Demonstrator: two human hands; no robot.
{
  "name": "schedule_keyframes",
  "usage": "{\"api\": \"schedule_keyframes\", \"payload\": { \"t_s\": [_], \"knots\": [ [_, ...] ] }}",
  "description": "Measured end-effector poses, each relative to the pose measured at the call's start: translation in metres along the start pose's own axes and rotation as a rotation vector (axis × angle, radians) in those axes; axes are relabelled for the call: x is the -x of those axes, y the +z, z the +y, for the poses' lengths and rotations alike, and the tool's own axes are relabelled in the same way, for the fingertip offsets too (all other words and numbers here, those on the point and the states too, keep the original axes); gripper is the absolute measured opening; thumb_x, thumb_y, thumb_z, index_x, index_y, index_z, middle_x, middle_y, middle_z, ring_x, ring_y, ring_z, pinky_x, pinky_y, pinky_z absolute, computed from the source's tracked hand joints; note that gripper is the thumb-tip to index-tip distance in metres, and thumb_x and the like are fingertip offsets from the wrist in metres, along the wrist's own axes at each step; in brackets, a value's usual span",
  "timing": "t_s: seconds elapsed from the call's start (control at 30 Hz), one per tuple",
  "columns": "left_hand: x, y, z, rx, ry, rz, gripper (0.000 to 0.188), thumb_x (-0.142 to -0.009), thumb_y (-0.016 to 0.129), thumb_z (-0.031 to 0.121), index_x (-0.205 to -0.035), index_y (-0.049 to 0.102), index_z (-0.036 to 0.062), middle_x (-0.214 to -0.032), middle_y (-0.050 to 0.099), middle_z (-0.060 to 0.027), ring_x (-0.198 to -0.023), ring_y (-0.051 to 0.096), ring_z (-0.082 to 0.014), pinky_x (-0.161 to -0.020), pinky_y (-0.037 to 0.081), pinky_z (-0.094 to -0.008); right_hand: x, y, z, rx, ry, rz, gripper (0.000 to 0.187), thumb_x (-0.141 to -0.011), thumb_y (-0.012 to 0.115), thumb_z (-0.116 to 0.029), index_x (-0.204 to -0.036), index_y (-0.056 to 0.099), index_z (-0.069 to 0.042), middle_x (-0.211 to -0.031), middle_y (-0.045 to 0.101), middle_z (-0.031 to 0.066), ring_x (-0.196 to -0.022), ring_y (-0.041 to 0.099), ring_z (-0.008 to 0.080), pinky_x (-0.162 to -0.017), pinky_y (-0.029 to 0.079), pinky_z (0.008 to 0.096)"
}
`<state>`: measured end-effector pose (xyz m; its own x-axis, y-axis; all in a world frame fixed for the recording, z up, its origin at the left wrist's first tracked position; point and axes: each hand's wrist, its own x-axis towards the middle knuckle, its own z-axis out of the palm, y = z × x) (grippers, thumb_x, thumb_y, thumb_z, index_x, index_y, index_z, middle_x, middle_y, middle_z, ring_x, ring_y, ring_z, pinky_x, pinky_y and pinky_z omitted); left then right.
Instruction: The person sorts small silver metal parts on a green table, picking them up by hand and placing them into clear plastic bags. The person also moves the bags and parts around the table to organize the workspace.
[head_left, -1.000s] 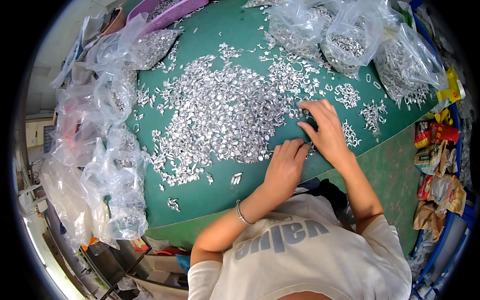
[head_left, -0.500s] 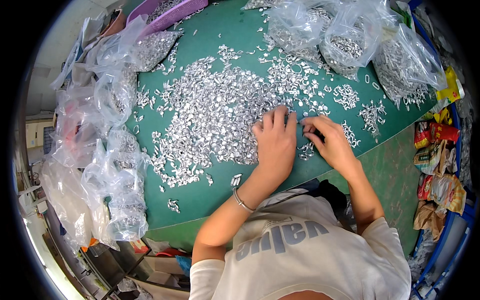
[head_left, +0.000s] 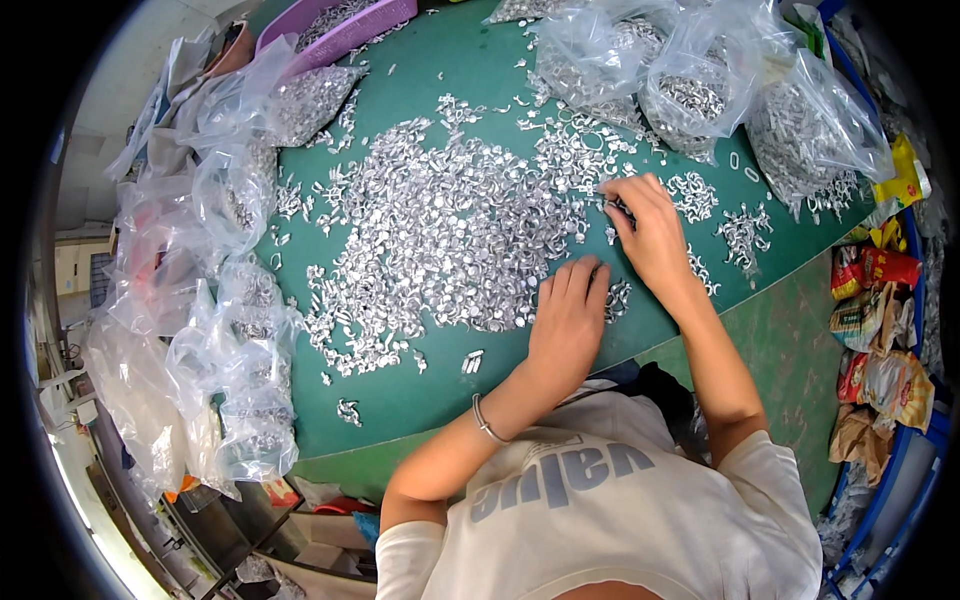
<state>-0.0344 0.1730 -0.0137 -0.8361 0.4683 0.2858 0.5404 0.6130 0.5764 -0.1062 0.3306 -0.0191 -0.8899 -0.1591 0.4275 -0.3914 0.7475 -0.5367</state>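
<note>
What the right hand [head_left: 648, 232] pinched was too small to name: its grip was closed on 1 tiny silver piece [head_left: 610, 204]. Just left of that grip spread the pile of small silver metal parts [head_left: 450, 235] on the green bench [head_left: 420, 400]. The left hand [head_left: 568, 322] lay flat, fingers together, on the pile's near edge. Beyond the grip sat clear bags of parts [head_left: 690, 90].

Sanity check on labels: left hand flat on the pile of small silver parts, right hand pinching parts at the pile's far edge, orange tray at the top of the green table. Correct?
Not quite: the tray at the top of the green table is purple, not orange, as the head view shows. The rest holds: left hand flat on the pile of small silver parts, right hand pinching parts at its far edge.
</note>
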Motion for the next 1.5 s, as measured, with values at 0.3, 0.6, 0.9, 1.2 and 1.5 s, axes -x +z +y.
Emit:
{"api": "schedule_keyframes", "payload": {
  "t_s": [0.3, 0.6, 0.9, 1.2, 1.5],
  "knots": [
    [-0.029, -0.019, -0.029, -0.213, -0.081, 0.031, 0.043, -0.079, 0.058, 0.0, -0.122, 0.054, 0.0022, -0.122, 0.052, -0.0128, -0.112, 0.049, -0.0311, -0.092, 0.038, -0.0431, 0.029, -0.034, -0.022, -0.205, 0.099, -0.256, 0.029, -0.074, 0.065, 0.007, -0.101, 0.062, 0.0, -0.082, 0.061, 0.0124, -0.076, 0.06, 0.0265, -0.067, 0.048, 0.0354],
    [-0.017, -0.034, -0.053, -0.38, -0.175, 0.118, 0.029, -0.082, 0.06, 0.006, -0.111, 0.059, 0.0059, -0.123, 0.054, -0.0091, -0.117, 0.048, -0.028, -0.096, 0.034, -0.0456, -0.003, -0.028, -0.024, -0.204, 0.148, -0.173, 0.03, -0.077, 0.066, 0.003, -0.106, 0.062, -0.002, -0.096, 0.065, 0.0093, -0.084, 0.061, 0.0241, -0.075, 0.047, 0.034],
    [-0.011, -0.031, -0.044, -0.28, -0.107, 0.101, 0.026, -0.077, 0.063, 0.004, -0.103, 0.062, 0.0054, -0.118, 0.054, -0.0097, -0.112, 0.049, -0.0285, -0.093, 0.033, -0.0475, 0.0, -0.008, -0.026, -0.114, -0.036, -0.222, 0.037, -0.072, 0.067, 0.004, -0.108, 0.059, -0.004, -0.096, 0.061, 0.0094, -0.093, 0.054, 0.0286, -0.083, 0.04, 0.0384],
    [-0.018, -0.043, -0.048, -0.209, -0.121, 0.201, 0.02, -0.079, 0.064, 0.004, -0.099, 0.063, 0.0054, -0.106, 0.057, -0.0078, -0.103, 0.052, -0.0257, -0.087, 0.034, -0.0434, -0.004, -0.002, -0.035, -0.123, -0.002, -0.156, 0.032, -0.072, 0.069, 0.002, -0.103, 0.062, -0.003, -0.092, 0.063, 0.0079, -0.089, 0.055, 0.0267, -0.078, 0.042, 0.037],
    [-0.029, -0.044, -0.05, -0.141, -0.188, 0.18, 0.024, -0.081, 0.064, 0.004, -0.105, 0.063, 0.0053, -0.105, 0.057, -0.0093, -0.098, 0.053, -0.0261, -0.086, 0.035, -0.0391, 0.002, -0.001, -0.024, -0.197, 0.12, -0.086, 0.027, -0.073, 0.067, 0.004, -0.098, 0.062, -0.004, -0.082, 0.062, 0.0082, -0.08, 0.055, 0.0272, -0.076, 0.042, 0.0371]
  ]
}}
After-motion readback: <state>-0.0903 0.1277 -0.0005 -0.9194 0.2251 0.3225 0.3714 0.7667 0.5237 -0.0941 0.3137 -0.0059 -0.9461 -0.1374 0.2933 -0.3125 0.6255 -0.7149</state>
